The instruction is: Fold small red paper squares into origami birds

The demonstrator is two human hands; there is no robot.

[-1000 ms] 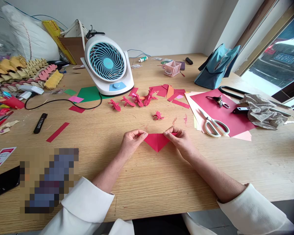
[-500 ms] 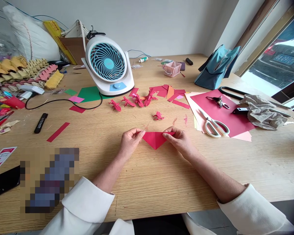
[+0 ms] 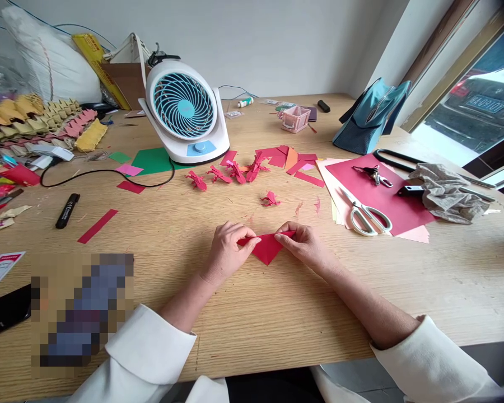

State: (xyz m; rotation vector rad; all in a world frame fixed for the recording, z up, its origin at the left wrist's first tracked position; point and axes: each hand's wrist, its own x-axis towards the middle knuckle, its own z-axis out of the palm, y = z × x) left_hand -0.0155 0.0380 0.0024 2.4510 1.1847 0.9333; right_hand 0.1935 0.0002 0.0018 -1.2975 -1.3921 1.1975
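Note:
Between my hands is a red sheet of folded paper (image 3: 267,249), a triangle with its point towards me and a crease down the middle. My left hand (image 3: 232,251) pinches its upper left side between thumb and fingers, and a red corner shows under the fingers. On the upper right side, my right hand (image 3: 301,244) grips the top edge the same way. Just beyond the hands sits a small folded red paper figure (image 3: 270,198). Several more such red figures (image 3: 237,171) stand in a row in front of the fan.
A white and blue fan (image 3: 186,109) stands at the back. White-handled scissors (image 3: 367,215) lie on red and pale paper sheets (image 3: 403,207) at the right. To the left are a black marker (image 3: 68,211), a red paper strip (image 3: 98,226) and a cable (image 3: 92,176).
The paper has come slightly nearer to me. My left hand has shifted inward along the top edge, its thumb now closer to the middle crease; the right hand has moved slightly left.

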